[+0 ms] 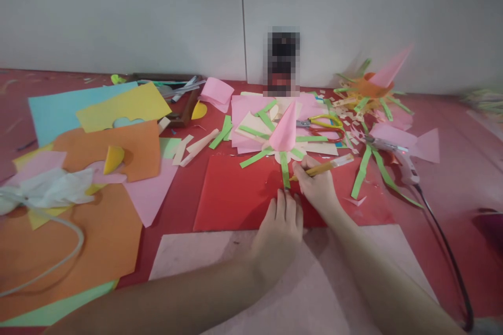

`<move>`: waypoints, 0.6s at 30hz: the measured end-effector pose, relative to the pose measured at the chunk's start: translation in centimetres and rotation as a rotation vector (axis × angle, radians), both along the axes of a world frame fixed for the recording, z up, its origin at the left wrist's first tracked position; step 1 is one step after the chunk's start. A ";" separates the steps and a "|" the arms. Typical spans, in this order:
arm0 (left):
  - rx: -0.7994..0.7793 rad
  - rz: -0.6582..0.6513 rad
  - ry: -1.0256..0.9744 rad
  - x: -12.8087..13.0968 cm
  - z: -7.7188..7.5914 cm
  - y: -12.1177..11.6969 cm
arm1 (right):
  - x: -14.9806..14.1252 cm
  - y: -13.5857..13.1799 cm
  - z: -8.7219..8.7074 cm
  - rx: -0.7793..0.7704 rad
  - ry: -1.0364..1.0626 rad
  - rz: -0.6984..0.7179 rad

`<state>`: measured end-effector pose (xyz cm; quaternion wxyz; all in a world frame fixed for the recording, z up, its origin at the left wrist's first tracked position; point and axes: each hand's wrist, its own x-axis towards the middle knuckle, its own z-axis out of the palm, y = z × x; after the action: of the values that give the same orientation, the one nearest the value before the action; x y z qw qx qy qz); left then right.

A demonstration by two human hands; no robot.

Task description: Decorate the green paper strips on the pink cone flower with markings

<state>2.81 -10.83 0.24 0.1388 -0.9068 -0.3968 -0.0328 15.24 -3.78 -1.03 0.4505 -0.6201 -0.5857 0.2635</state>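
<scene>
My right hand [319, 188] grips a yellow marker [323, 168], its tip by a green paper strip [285, 167]. The fingers of my left hand [280, 227] lie stretched out over the lower end of that strip, pressing toward the red board [231, 196]. This strip hangs from a paper piece with a pink paper cone [283, 128] at its centre. Other green strips spread out around the cone's cream scalloped base.
Scissors with yellow and red handles [328, 121] lie behind the cone. To the right are a corded glue gun [401, 151] and a second cone craft with an orange band [373, 85]. Coloured paper sheets [118, 214] and a white cable [78, 241] cover the left.
</scene>
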 end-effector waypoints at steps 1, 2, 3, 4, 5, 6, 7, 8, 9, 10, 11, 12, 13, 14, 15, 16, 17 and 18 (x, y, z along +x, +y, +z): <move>-0.002 -0.001 -0.001 0.0 0.0 0.0 | 0.0 0.0 0.0 -0.006 0.011 0.007; -0.006 -0.001 -0.005 0.0 0.1 0.0 | 0.0 0.0 0.1 -0.011 0.020 0.013; -0.013 -0.002 -0.010 0.0 0.1 0.0 | -0.1 -0.1 0.1 -0.015 0.027 0.018; -0.023 -0.001 -0.019 0.0 0.0 0.0 | -0.1 -0.1 0.2 -0.021 0.031 0.023; -0.035 -0.001 -0.029 0.0 0.0 0.1 | -0.2 -0.1 0.2 -0.027 0.031 0.027; -0.047 0.000 -0.041 0.0 -0.1 0.1 | -0.2 -0.1 0.3 -0.029 0.028 0.030; -0.058 0.000 -0.053 0.0 -0.1 0.1 | -0.3 -0.1 0.4 -0.025 0.022 0.032; -0.068 0.000 -0.060 0.0 -0.2 0.1 | -0.3 -0.1 0.4 -0.018 0.013 0.034; -0.071 0.002 -0.065 0.0 -0.2 0.1 | -0.4 -0.1 0.4 -0.007 0.002 0.032; -0.071 0.005 -0.064 0.0 -0.2 0.1 | -0.4 -0.1 0.4 0.006 -0.010 0.029; -0.065 0.007 -0.058 0.0 -0.2 0.1 | -0.4 0.0 0.3 0.021 -0.022 0.027; -0.057 0.011 -0.050 0.0 -0.2 0.1 | -0.4 0.0 0.2 0.030 -0.030 0.028; -0.045 0.014 -0.042 0.0 -0.2 0.1 | -0.3 0.0 0.2 0.034 -0.036 0.032; -0.031 0.014 -0.035 0.0 -0.2 0.1 | -0.3 0.0 0.1 0.030 -0.037 0.040; -0.018 0.011 -0.030 0.0 -0.2 0.1 | -0.3 0.0 0.0 0.024 -0.036 0.048; -0.007 0.008 -0.025 0.0 -0.2 0.1 | -0.2 0.0 0.0 0.016 -0.035 0.056; -0.001 0.005 -0.021 0.0 -0.2 0.1 | -0.2 0.0 -0.1 0.010 -0.035 0.057; 0.004 0.001 -0.021 0.0 -0.2 0.1 | -0.2 0.0 -0.1 0.006 -0.035 0.057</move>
<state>2.82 -10.76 0.05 0.1366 -0.9058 -0.3987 -0.0429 15.03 -3.75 -1.09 0.4344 -0.6064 -0.6116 0.2635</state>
